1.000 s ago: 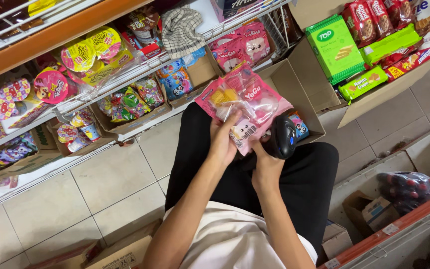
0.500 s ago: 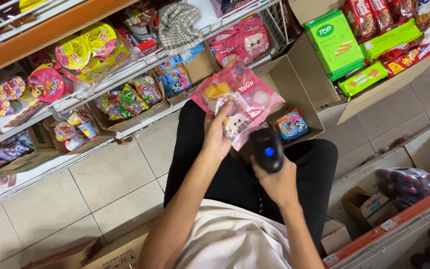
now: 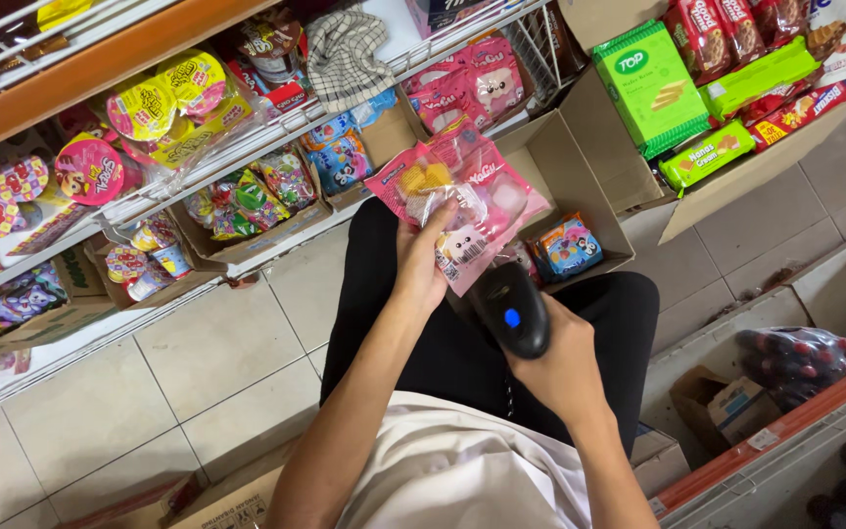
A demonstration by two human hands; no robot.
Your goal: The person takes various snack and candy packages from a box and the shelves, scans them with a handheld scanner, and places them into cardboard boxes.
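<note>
My left hand (image 3: 421,263) holds up a bunch of pink snack packets (image 3: 462,201), fanned out above my lap. My right hand (image 3: 560,367) grips a black handheld scanner (image 3: 511,309) with a lit blue spot, its head pointing up at the lower edge of the packets. I am seated on a tiled floor in black trousers and a white top. Behind the packets stands an open cardboard box (image 3: 580,186) with more snack packs (image 3: 566,247) inside.
Wire shelves (image 3: 247,147) at the left carry boxes of colourful snacks and a checked cloth (image 3: 345,54). Green biscuit boxes (image 3: 650,86) and red packs lie in a carton at the upper right. A bag of dark red items (image 3: 793,355) and small cartons sit at the right.
My right hand with the scanner has drawn back from the packets toward my lap. The left hand has lifted the packets slightly and kept them fanned.
</note>
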